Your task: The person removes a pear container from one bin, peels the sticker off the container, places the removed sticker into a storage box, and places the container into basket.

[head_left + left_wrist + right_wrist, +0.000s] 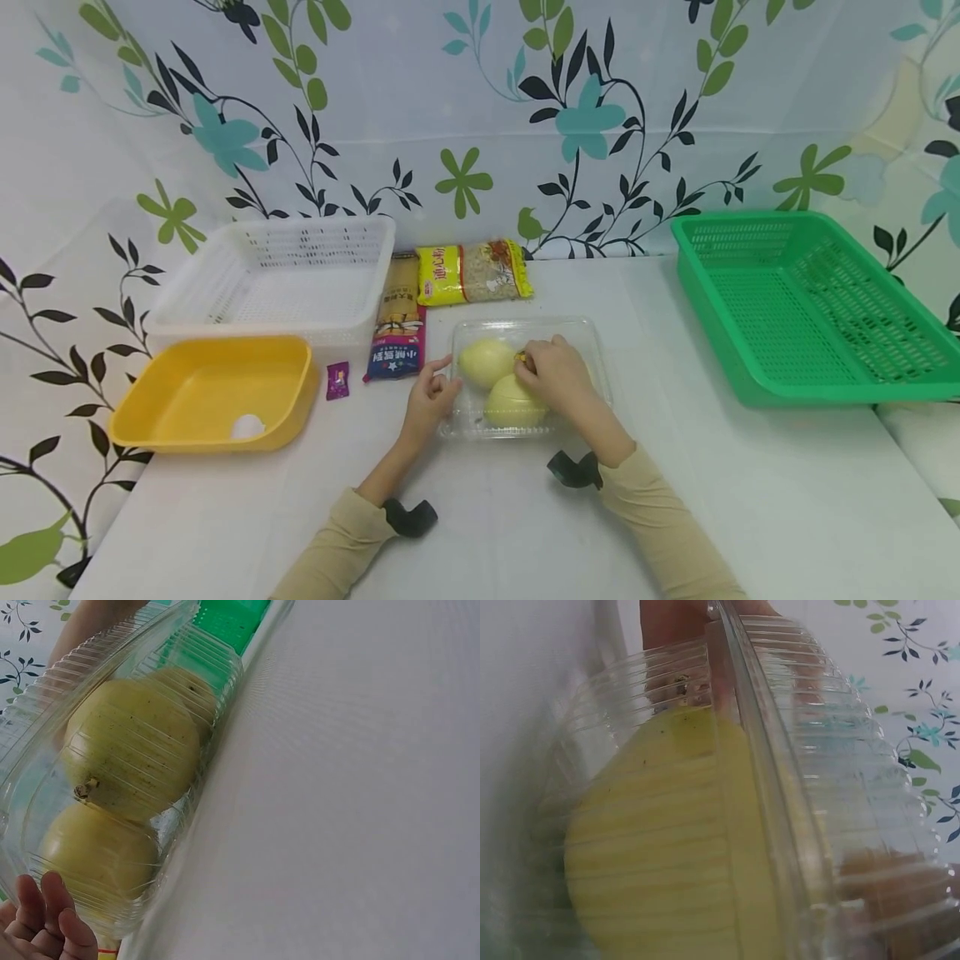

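A smooth white surface (pixel 750 500), backed by leaf-patterned cloth, carries a ribbed clear clamshell (pixel 585 333) of yellow fruit (pixel 486 361), touched by the left hand (pixel 429 398) with relaxed fingers and gripped by the right hand (pixel 558 379).

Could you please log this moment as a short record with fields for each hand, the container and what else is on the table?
left hand: touches the left edge of the clear box
right hand: rests on top of the box, fingers curled
clear plastic box: holds two yellow-green fruits
table: white basket, yellow tub, green basket, two food packets
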`<state>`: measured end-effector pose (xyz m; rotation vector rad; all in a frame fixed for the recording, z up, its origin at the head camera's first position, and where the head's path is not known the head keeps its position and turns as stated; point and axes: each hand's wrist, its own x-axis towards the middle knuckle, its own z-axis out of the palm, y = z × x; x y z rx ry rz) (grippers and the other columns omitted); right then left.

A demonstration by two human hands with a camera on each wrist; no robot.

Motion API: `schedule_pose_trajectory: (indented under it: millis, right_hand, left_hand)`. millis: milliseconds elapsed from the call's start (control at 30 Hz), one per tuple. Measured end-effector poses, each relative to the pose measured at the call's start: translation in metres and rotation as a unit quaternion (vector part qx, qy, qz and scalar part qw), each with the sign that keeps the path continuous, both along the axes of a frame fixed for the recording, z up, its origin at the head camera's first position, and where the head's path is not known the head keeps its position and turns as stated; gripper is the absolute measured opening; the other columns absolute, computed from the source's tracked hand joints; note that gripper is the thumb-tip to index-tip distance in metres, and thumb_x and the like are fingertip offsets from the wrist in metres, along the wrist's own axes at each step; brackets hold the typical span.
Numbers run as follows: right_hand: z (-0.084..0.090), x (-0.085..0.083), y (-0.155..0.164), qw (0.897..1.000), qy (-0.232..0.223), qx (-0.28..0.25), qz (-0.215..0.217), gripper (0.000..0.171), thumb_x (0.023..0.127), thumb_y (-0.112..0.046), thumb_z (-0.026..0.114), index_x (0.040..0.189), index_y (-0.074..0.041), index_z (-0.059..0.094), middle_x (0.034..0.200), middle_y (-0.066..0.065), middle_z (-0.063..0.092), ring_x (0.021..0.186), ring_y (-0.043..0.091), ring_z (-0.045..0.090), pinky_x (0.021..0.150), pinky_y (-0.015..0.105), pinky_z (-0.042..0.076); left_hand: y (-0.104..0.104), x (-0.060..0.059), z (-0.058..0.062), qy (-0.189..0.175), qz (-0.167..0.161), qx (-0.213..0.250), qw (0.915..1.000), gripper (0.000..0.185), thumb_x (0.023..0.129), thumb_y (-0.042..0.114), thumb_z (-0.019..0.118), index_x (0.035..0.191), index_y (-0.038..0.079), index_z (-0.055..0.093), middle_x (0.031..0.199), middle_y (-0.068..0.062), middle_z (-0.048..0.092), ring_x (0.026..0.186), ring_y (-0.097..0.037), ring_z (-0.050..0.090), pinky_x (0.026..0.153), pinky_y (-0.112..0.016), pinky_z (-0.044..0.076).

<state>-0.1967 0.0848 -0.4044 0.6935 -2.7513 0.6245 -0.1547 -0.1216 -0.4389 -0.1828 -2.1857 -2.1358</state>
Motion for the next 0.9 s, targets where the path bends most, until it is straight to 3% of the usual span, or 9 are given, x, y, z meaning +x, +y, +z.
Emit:
schedule_pose_trajectory:
  millis: [367,633,900]
  right_hand:
    - [-0.005,-0.003,0.006,0.992,-0.052,-0.113,0.005,0.015,0.078,-0.006,0.053,0.064,-0.01,0.053,0.054,-0.003,0.042,0.058,0.018,0.037,0.055,0.029,0.032]
    - [-0.004,-0.003,0.008,0.99,-0.061,-0.129,-0.001,0.012,0.078,-0.005,0.053,0.067,-0.009,0.052,0.056,-0.003,0.042,0.059,0.017,0.037,0.056,0.029,0.032]
    - [0.001,-0.002,0.011,0.978,-0.121,-0.169,-0.013,0.006,0.082,-0.007,0.053,0.078,-0.005,0.058,0.066,0.001,0.049,0.067,0.018,0.043,0.06,0.03,0.038]
  left_hand:
    - [0.001,-0.001,0.0,0.006,0.002,0.0,1.0,0.042,0.086,-0.001,0.051,0.125,-0.012,0.038,0.059,0.003,0.037,0.048,-0.004,0.032,0.045,-0.016,0.029]
    - [0.001,0.0,0.0,0.006,0.002,-0.007,1.0,0.042,0.086,-0.001,0.051,0.125,-0.012,0.038,0.06,0.002,0.037,0.049,-0.004,0.033,0.045,-0.017,0.03]
    - [0.001,0.0,0.0,0.014,0.004,-0.015,0.9998,0.042,0.087,0.001,0.051,0.125,-0.013,0.038,0.061,0.001,0.036,0.051,-0.005,0.031,0.048,-0.017,0.028]
